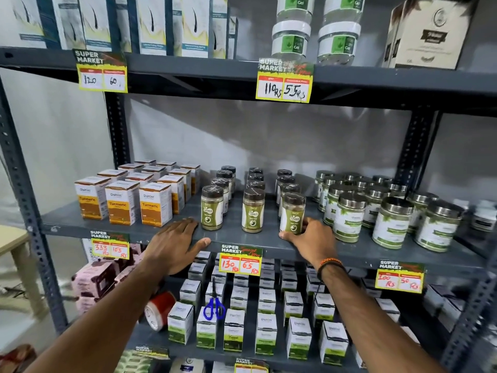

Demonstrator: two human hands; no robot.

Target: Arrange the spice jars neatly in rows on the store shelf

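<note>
Three rows of spice jars (252, 208) on the middle shelf (242, 239), front right jar (292, 213) tilted, clasped low by right hand (309, 238). Left hand (174, 243) flat, fingers spread, holding nothing, on shelf edge. Straightening step, seemingly; next, set jar upright, level with front neighbours.

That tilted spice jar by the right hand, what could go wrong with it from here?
The front right spice jar leans with the right hand at its base, so it might topple into the jars behind it. It also stands near the shelf edge, so a nudge could send it off. The steel-lidded jars stand close by and could get bumped.
</note>
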